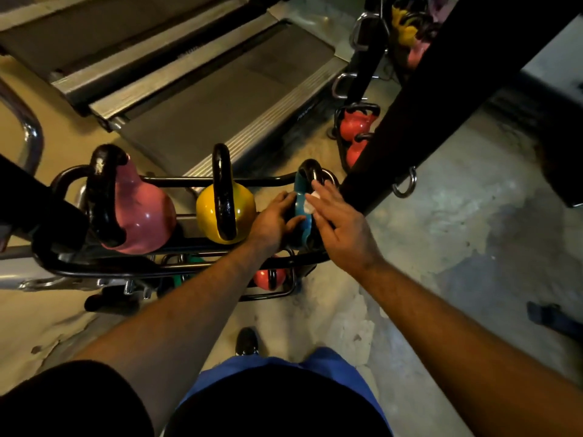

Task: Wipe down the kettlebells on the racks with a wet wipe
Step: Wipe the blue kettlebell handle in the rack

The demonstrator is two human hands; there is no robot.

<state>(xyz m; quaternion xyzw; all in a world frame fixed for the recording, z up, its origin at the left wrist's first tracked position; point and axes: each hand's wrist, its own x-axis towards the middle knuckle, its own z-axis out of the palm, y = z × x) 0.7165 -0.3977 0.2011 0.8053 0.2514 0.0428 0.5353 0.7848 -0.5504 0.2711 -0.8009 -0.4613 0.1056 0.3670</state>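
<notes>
A worn concrete floor (441, 216) with treadmills (220, 99) behind the black rack (202, 181) — open floor lies to its right. On the top tier sit pink (142, 216), yellow (208, 212) and blue kettlebell (301, 212). The left hand (273, 220) curls against the blue one's side; the right hand (344, 228), fingers nearly straight, presses a white wipe (310, 203) onto it.

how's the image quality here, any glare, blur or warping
Head view: dim, warm light; bright glare spots on the glossy pink kettlebell and yellow kettlebell; wide-angle warping bends the black rack rail and treadmill edges; the right hand with the white wet wipe looks slightly soft; far corners are blurred.
</notes>
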